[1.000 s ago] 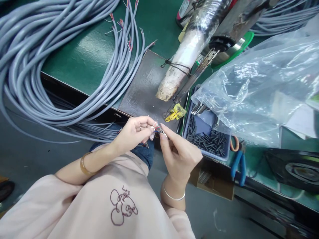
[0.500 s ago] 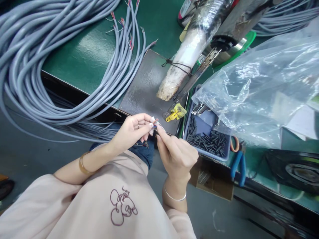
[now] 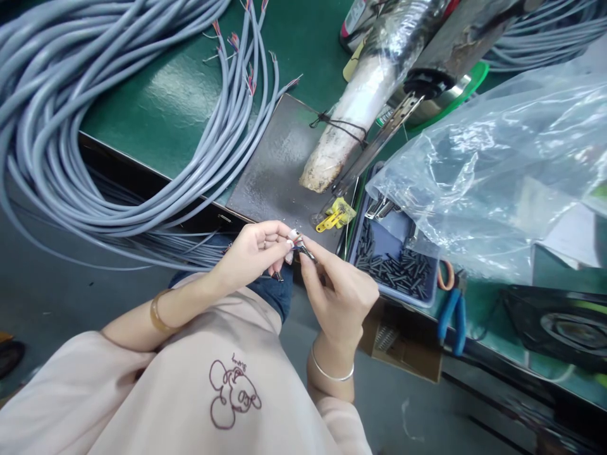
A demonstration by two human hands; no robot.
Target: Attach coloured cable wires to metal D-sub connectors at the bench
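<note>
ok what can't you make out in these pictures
Head view:
Wires: too small to count, partly covered by the left hand.
Metal piece: partly covered by the right hand.
Blue tray: upper right part behind the plastic bag.
Grey cables: cut off by the top and left edges.

Cables (image 3: 57,95) looped on bench (image 3: 165,88), left side, hanging past its front edge. Plate (image 3: 270,164) right of them, clip (image 3: 332,218) on its front right. Tray (image 3: 403,299) just right of plate, short tubes (image 3: 398,272) inside, bag (image 3: 493,170) overlapping its back right. Pliers (image 3: 453,313) right of tray (handles past the edge). Left hand (image 3: 251,253) and right hand (image 3: 339,284) before plate; wires (image 3: 298,242) and probably a connector (image 3: 306,251) between, fingers block most.
</note>
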